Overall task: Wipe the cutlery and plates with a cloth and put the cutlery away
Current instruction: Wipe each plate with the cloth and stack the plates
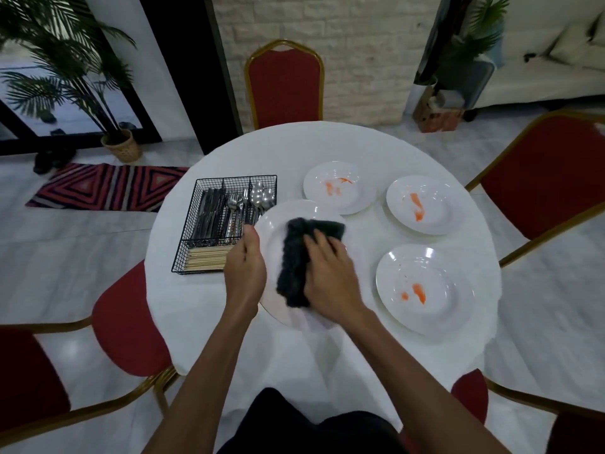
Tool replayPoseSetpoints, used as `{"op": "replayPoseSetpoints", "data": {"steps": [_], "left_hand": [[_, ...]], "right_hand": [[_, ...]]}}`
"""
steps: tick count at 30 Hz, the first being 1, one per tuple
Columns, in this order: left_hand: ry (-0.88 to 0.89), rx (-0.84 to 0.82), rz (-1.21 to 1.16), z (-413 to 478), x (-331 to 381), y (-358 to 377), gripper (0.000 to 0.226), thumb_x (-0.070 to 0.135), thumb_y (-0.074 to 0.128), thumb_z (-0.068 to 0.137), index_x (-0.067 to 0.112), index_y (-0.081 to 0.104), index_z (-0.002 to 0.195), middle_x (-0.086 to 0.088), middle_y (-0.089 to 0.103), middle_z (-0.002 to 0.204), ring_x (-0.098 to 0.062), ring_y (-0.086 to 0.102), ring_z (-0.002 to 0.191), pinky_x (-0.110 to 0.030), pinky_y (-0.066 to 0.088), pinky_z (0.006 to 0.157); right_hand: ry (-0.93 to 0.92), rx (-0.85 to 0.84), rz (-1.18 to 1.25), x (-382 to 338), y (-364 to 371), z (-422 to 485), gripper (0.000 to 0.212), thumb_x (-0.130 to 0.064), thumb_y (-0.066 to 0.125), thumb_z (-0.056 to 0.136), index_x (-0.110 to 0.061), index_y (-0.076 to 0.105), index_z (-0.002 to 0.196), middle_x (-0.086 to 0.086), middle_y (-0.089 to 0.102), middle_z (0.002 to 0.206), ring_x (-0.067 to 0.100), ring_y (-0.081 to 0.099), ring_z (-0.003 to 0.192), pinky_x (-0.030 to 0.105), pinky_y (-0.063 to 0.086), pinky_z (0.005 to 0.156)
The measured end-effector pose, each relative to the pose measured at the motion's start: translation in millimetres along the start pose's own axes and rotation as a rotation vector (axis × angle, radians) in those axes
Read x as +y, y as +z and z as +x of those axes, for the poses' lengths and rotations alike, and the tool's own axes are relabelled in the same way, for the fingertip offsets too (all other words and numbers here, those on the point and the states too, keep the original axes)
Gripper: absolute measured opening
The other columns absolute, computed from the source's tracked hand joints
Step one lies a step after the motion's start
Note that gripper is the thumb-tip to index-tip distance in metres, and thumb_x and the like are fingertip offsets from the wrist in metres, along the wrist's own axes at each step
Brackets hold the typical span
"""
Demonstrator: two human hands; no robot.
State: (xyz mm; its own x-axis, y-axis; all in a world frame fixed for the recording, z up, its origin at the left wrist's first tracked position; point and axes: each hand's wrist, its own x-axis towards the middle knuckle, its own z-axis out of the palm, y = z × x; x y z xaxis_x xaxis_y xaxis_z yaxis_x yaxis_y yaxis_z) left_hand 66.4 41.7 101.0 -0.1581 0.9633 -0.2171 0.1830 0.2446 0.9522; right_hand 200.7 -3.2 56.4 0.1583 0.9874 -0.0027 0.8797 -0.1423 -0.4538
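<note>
My left hand (245,270) grips the left rim of a white plate (278,224) and holds it tilted above the table. My right hand (329,276) presses a dark cloth (298,257) against the plate's face, fingers spread over the cloth. Three other white plates with orange smears lie flat on the table: one at the back (339,186), one at the right (424,204) and one nearer me on the right (424,288). A black wire cutlery basket (226,224) on the left holds knives, forks, spoons and wooden chopsticks.
The round table (327,355) has a white cloth. Red chairs with gold frames stand around it: at the back (284,83), right (543,178), left (131,322) and near corners. A potted palm (121,142) and striped rug (104,186) lie on the floor to the left.
</note>
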Motion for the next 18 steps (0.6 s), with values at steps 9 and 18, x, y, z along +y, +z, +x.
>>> {"op": "replayPoseSetpoints", "data": {"steps": [9,18], "left_hand": [[-0.034,0.035,-0.025,3,-9,-14,0.056,0.056,0.03,0.103,0.016,0.069,0.097,0.005,0.069,0.093,-0.012,0.062,0.088,-0.032,0.048,0.078],[-0.031,-0.043,-0.118,13,-12,-27,0.052,0.055,0.033,0.103,0.019,0.07,0.113,0.001,0.073,0.107,-0.018,0.068,0.101,-0.038,0.056,0.087]], "right_hand": [[-0.13,-0.139,0.399,-53,8,-44,0.028,-0.009,0.044,0.08,-0.009,0.059,0.103,0.006,0.06,0.11,0.023,0.048,0.102,0.03,0.04,0.09],[-0.137,0.177,-0.169,17,6,-43,0.015,-0.024,0.058,0.08,-0.012,0.06,0.09,0.006,0.06,0.096,0.03,0.055,0.088,0.041,0.044,0.07]]}}
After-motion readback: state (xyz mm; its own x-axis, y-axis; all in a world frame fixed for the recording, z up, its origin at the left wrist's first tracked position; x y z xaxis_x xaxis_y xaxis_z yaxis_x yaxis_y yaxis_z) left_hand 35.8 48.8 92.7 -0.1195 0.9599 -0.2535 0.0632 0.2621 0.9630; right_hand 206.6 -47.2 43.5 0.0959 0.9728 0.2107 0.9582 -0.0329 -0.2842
